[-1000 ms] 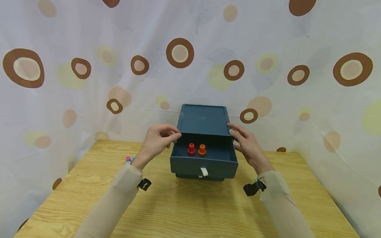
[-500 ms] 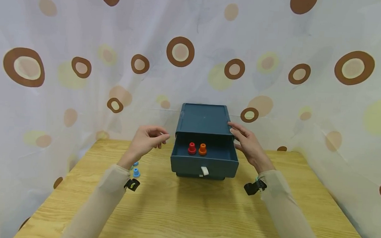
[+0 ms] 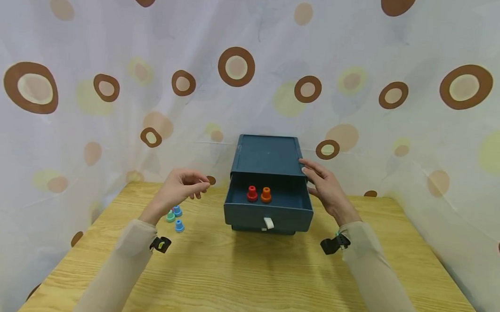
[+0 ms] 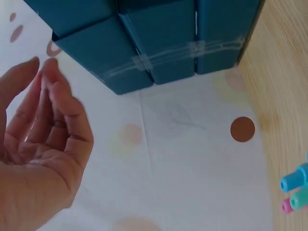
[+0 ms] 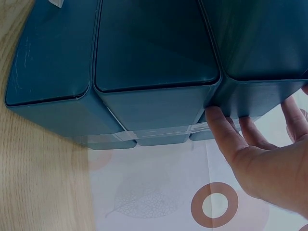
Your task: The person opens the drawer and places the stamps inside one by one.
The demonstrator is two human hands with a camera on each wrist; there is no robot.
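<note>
A dark blue drawer cabinet (image 3: pixel 268 152) stands on the table with its top drawer (image 3: pixel 247 216) pulled out. Inside that drawer, a red stepped plastic cone (image 3: pixel 252 195) and an orange one (image 3: pixel 266 196) stand upright side by side. My left hand (image 3: pixel 175 190) hovers left of the cabinet, fingers loosely bent; the left wrist view shows nothing between thumb and fingertips. My right hand (image 3: pixel 326 186) rests against the cabinet's right side, its fingertips (image 5: pixel 214 113) touching the wall near the top.
Left of the cabinet on the wooden table (image 3: pixel 226 277) are two blue cones, the nearer blue cone (image 3: pixel 180 226) apart, plus a green cone (image 3: pixel 170 216) and a pink cone (image 4: pixel 287 206). A white pull tab (image 3: pixel 268 223) hangs on the drawer front. A patterned curtain (image 3: pixel 252 109) stands behind.
My left hand has moved left and slightly down, away from the cabinet's left front corner, uncovering the cones on the table. My right hand has stayed on the cabinet's side.
</note>
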